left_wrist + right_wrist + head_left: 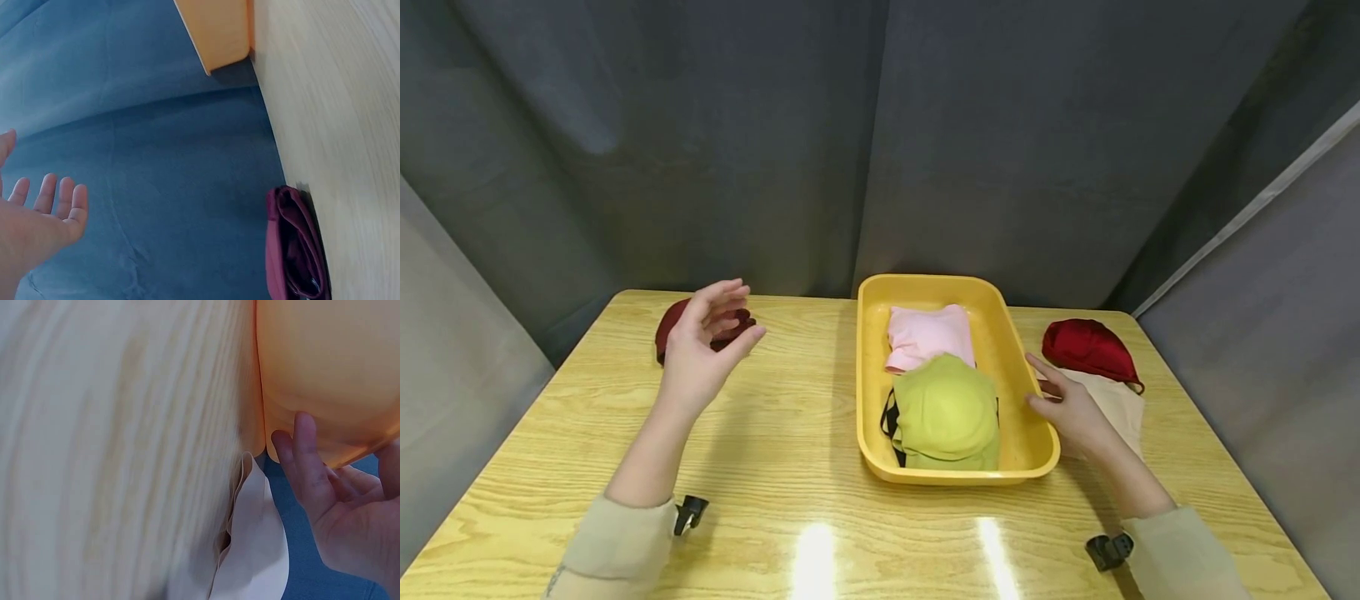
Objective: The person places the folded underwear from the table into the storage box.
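A yellow plastic basin (1030, 450) stands on the table. Inside it lie a pink folded garment (929, 335) and, nearer to me, a rounded yellow-green folded bra (943, 412) with black straps partly showing under it. My right hand (1071, 408) is at the basin's right side, its fairly straight fingers touching the outer wall; whether the thumb presses the rim is unclear. My left hand (696, 358) hovers over the table's left part, fingers spread and holding nothing. Partly hidden behind it in the head view, a dark red folded bra (294, 250) lies on the table.
Right of the basin lie a bright red satin folded bra (1090, 348) with a strap loop and a beige folded garment (1120, 404), partly covered by my right hand. Grey curtains (760, 150) close off the back and sides of the wooden table (760, 500).
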`<state>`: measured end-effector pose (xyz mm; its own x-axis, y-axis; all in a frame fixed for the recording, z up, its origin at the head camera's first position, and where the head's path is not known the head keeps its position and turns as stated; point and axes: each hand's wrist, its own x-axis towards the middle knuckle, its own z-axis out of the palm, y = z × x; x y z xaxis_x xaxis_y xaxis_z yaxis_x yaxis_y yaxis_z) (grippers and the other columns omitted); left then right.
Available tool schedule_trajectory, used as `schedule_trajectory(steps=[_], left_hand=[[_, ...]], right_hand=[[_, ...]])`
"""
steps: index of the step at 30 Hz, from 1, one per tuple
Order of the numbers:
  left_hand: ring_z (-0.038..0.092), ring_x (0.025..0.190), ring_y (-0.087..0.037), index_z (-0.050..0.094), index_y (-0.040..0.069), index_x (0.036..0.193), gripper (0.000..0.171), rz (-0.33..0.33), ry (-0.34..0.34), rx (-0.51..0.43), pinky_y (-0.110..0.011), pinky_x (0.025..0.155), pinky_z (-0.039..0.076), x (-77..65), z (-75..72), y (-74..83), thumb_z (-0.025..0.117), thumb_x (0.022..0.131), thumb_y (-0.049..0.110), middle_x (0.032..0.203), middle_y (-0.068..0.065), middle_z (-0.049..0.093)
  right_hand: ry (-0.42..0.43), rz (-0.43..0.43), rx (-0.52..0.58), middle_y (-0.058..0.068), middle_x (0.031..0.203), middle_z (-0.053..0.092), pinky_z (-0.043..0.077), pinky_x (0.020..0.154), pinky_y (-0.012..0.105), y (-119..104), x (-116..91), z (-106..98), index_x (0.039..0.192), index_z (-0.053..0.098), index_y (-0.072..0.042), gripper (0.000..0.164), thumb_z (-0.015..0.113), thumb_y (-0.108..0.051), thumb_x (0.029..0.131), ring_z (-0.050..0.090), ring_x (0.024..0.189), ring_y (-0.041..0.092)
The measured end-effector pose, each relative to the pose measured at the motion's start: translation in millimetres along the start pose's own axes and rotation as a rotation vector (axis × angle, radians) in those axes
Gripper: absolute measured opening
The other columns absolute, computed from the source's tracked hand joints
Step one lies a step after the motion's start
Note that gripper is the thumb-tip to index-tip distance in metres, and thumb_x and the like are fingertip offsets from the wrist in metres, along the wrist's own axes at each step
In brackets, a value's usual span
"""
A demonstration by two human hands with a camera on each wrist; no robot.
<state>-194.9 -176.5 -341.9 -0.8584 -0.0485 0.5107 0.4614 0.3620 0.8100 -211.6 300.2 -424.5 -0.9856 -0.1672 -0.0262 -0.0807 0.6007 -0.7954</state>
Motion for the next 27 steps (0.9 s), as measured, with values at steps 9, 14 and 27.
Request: schedule_trajectory(steps=[9,14,27], left_hand=[[0.054,0.113,-0.017,0.05,0.013,0.133,0.057,-0.026,0.05,-0.044,-0.018,0.092,0.046,3.0,-10.6,-9.3,0.073,0.081,0.004,0.126,-0.003,0.057],[0.053,0.111,-0.011,0.048,0.007,0.133,0.055,-0.029,0.054,-0.066,-0.018,0.092,0.045,4.0,-16.7,-3.7,0.069,0.083,0.001,0.125,-0.004,0.055],[0.047,0.121,-0.026,0.045,0.012,0.136,0.056,-0.056,0.061,-0.001,-0.028,0.099,0.042,14.5,-33.2,-19.0,0.069,0.085,0.007,0.132,-0.01,0.052]], right_hand=[[-0.007,-0.002,0.014,0.032,0.137,0.043,0.053,0.086,0.044,-1,-1,0,0.151,0.023,-0.014,0.065,0.055,-0.014,0.094,0.047,0.122,0.045],[-0.005,-0.014,0.009,0.031,0.138,0.042,0.053,0.086,0.044,-1,-1,0,0.15,0.023,-0.013,0.065,0.055,-0.014,0.094,0.046,0.123,0.044],[-0.006,-0.013,0.019,0.032,0.137,0.042,0.052,0.086,0.044,-2,0,1,0.151,0.022,-0.012,0.065,0.055,-0.013,0.094,0.046,0.123,0.045]])
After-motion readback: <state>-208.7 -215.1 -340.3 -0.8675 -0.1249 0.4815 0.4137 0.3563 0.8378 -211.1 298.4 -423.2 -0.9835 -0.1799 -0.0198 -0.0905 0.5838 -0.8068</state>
